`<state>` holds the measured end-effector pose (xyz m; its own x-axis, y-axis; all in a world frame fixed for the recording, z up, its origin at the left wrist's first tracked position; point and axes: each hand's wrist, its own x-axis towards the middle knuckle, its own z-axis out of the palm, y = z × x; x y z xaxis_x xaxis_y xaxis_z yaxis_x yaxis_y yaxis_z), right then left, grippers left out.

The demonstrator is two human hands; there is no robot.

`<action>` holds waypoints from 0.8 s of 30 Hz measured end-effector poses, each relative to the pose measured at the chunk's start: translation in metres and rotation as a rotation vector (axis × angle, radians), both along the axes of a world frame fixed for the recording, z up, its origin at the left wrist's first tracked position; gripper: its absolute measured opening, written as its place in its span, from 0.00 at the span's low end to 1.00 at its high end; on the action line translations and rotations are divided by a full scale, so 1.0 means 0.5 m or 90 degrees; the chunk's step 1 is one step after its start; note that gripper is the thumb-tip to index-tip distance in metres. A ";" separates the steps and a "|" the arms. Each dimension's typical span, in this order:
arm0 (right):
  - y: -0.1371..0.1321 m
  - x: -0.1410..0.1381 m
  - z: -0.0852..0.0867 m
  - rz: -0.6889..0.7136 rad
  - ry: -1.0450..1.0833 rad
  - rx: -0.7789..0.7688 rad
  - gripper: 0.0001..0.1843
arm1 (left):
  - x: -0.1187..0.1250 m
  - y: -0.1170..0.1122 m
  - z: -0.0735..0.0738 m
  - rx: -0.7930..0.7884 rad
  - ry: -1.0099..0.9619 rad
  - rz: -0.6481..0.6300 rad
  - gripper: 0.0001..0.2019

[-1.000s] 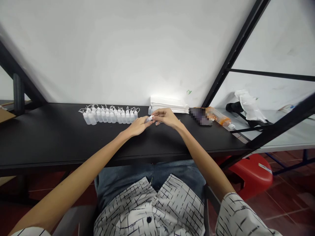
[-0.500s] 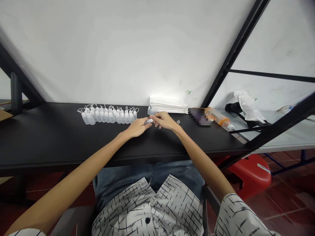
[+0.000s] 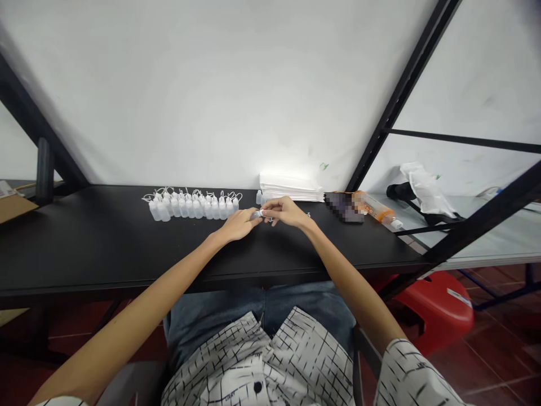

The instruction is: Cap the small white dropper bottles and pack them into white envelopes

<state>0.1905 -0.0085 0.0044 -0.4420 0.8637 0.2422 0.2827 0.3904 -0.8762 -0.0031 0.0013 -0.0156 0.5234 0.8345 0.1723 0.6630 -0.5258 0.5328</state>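
**A small bottle (image 3: 256,215) held in the fingers**

We see the small bottle just above the black table (image 3: 105,242), near the back edge. It is tilted on its side, and the fingers hide much of it, so we cannot see all of its shape.

The left hand (image 3: 239,224) is closed around the bottle's low end with its fingertips. The right hand (image 3: 287,211) pinches the top of the same bottle. The two hands touch at the bottle, and neither one is open.

Just past the fingers, a lone bottle (image 3: 258,197) stands on the table. To the left of it is a long row of bottles (image 3: 190,208). They are white and stand up close together, with thin loops curling on top. A tiny curly bit (image 3: 308,215) lies on the table just beside the right hand.

Behind the hands is a stack of white sheets (image 3: 291,189). To the right are a blurry block (image 3: 344,207) and a tube with orange in it (image 3: 374,207).

Under the table we see blue jeans (image 3: 262,299) and a checked shirt (image 3: 257,361) on the person. A red stool (image 3: 439,304) sits on the tile floor (image 3: 499,349). Black metal bars (image 3: 401,96) run up by the white wall (image 3: 169,84).
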 end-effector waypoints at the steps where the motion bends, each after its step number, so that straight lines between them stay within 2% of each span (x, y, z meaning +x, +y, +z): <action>1: 0.002 -0.002 -0.004 -0.005 -0.002 0.000 0.20 | 0.000 -0.001 0.000 0.005 0.002 0.000 0.18; 8: 0.010 -0.012 -0.018 -0.080 -0.064 0.039 0.28 | 0.002 0.001 -0.001 0.010 -0.008 0.013 0.20; 14: -0.002 -0.002 0.001 -0.028 -0.020 0.054 0.21 | 0.002 0.003 -0.002 0.016 -0.024 0.004 0.19; 18: 0.002 -0.004 -0.011 -0.033 -0.044 0.048 0.19 | 0.003 0.001 -0.003 0.025 -0.004 -0.005 0.18; 21: 0.012 -0.010 -0.025 -0.067 -0.099 0.056 0.25 | 0.006 -0.003 -0.001 0.022 0.026 0.019 0.19; 24: 0.016 -0.010 -0.023 -0.091 -0.130 0.064 0.27 | 0.007 -0.006 0.001 0.019 0.037 0.030 0.19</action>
<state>0.1857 -0.0006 -0.0073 -0.3661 0.8970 0.2475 0.5080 0.4155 -0.7545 0.0002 -0.0016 -0.0152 0.4933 0.8534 0.1686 0.7166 -0.5085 0.4774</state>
